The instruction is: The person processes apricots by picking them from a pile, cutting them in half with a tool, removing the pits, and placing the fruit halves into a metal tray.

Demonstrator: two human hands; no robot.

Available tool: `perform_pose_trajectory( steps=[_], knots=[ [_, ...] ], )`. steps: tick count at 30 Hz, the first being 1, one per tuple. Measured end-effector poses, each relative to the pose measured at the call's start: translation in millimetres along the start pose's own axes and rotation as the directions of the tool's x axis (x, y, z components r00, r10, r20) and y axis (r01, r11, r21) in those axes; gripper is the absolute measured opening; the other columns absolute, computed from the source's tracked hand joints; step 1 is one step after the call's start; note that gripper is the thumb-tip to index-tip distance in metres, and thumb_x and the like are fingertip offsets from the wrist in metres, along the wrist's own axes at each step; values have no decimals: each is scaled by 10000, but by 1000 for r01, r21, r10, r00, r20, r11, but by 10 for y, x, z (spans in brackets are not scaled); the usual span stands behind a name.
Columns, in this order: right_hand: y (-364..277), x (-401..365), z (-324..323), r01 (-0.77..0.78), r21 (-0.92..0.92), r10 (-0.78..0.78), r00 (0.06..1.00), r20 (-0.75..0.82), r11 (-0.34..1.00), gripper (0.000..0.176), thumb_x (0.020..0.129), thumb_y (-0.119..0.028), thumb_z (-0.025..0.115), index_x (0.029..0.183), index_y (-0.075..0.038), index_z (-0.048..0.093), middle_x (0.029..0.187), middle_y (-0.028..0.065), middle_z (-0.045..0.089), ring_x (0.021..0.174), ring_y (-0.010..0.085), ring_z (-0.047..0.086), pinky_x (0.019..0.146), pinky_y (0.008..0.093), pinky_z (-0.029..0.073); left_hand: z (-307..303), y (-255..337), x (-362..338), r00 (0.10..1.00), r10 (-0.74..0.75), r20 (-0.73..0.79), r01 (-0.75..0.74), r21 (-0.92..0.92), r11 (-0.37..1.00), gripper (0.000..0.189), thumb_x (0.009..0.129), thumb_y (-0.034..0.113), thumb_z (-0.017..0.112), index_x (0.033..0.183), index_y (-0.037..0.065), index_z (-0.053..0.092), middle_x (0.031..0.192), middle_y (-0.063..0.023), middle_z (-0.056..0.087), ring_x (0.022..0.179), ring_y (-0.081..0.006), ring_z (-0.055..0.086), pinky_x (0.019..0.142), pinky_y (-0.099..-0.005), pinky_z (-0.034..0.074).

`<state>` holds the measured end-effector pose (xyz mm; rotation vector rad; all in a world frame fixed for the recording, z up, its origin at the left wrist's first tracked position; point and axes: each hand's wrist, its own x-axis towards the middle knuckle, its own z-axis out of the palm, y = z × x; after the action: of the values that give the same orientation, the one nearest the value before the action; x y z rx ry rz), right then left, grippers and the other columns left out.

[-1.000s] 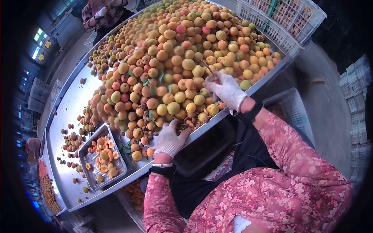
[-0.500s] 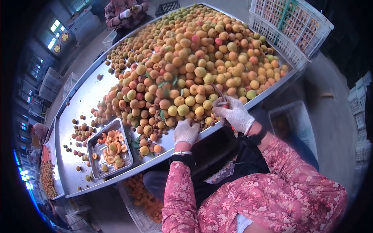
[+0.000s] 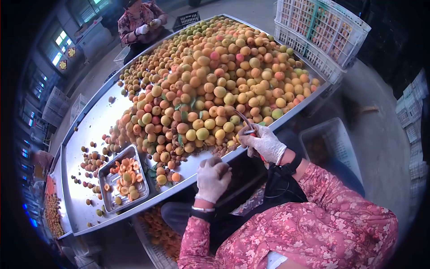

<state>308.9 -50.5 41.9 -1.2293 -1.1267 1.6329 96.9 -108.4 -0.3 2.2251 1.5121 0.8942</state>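
Knife (image 3: 244,120) in right hand (image 3: 265,143) (left hand (image 3: 212,176) curled).

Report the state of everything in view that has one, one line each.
Left hand, curled shut, contents hidden.
Right hand, shut on knife.
Apricots, whole, heaped on table.
Tray, partly filled with halves.
Crates, stacked, fruit inside.
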Motion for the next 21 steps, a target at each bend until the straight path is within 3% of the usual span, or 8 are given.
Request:
perform_pose_trajectory(
  steps=[2, 5, 9, 11, 15, 17, 20, 21],
  knots=[
    [47, 0, 48, -18, 87, 18, 1000, -3, 996, 165, 898, -155, 635, 1013, -58, 567, 679, -14, 558, 469, 74, 522, 430, 207, 395, 12, 25, -126, 991, 129, -26, -127, 70, 989, 364, 652, 132, 722, 1011, 106, 667, 1097, -135, 614, 1013, -365, 557, 878, -468, 450],
    [-67, -58, 112, -16, 277, 12, 1000, 15, 961, 165, 921, -173, 600, 1029, -53, 565, 672, -6, 547, 464, 81, 504, 431, 212, 402, -53, 76, -211, 989, 138, -46, -134, 84, 987, 409, 642, 130, 725, 1042, 100, 647, 1147, -155, 600, 1055, -381, 545, 913, -481, 436],
    [-269, 19, -37, -33, 668, -29, 996, 81, 743, 351, 978, -316, 531, 1175, -27, 558, 684, 16, 512, 510, 120, 488, 441, 249, 409, -275, -82, -281, 990, 14, -142, 2, 111, 994, 391, 669, 101, 726, 1051, 95, 639, 1149, -156, 600, 1061, -368, 549, 930, -457, 432],
    [-341, 48, -87, 44, 695, -87, 996, 27, 717, 393, 979, -354, 522, 1161, -8, 556, 685, 30, 525, 506, 156, 493, 450, 282, 406, -472, -245, -355, 951, -53, -305, 129, 236, 963, 329, 693, 87, 729, 1014, 88, 653, 1073, -145, 620, 980, -352, 583, 871, -432, 465],
    [-354, -223, -74, -189, 659, 76, 978, 196, 728, 442, 977, -398, 524, 1179, -6, 505, 727, 28, 547, 531, 136, 499, 474, 261, 425, -888, -737, -510, 833, -507, -222, 551, 253, 795, 249, 763, 179, 701, 993, 88, 666, 970, -146, 637, 884, -342, 636, 767, -455, 504],
    [-312, -403, 59, -333, 656, 246, 943, 224, 677, 360, 1007, -352, 457, 1166, -31, 499, 706, 26, 508, 521, 127, 460, 472, 261, 384, -909, -903, -602, 847, -484, -218, 531, 359, 768, 258, 804, 276, 681, 996, 104, 679, 913, -158, 647, 807, -359, 648, 724, -462, 516],
    [-316, -594, 206, -386, 550, 258, 919, 299, 741, 300, 1019, -281, 414, 1141, -18, 492, 670, 42, 496, 484, 142, 436, 464, 271, 388, -900, -947, -422, 773, -634, -19, 564, 479, 673, 399, 841, 444, 613, 1064, 120, 677, 905, -174, 675, 867, -360, 660, 778, -459, 514],
    [-338, -634, 262, -408, 541, 283, 910, 302, 735, 286, 1020, -255, 408, 1147, -11, 488, 669, 47, 500, 482, 146, 439, 465, 272, 392, -918, -915, -308, 721, -689, 74, 584, 470, 662, 408, 820, 406, 642, 1084, 97, 667, 941, -196, 680, 903, -364, 659, 796, -462, 512]
  ],
)
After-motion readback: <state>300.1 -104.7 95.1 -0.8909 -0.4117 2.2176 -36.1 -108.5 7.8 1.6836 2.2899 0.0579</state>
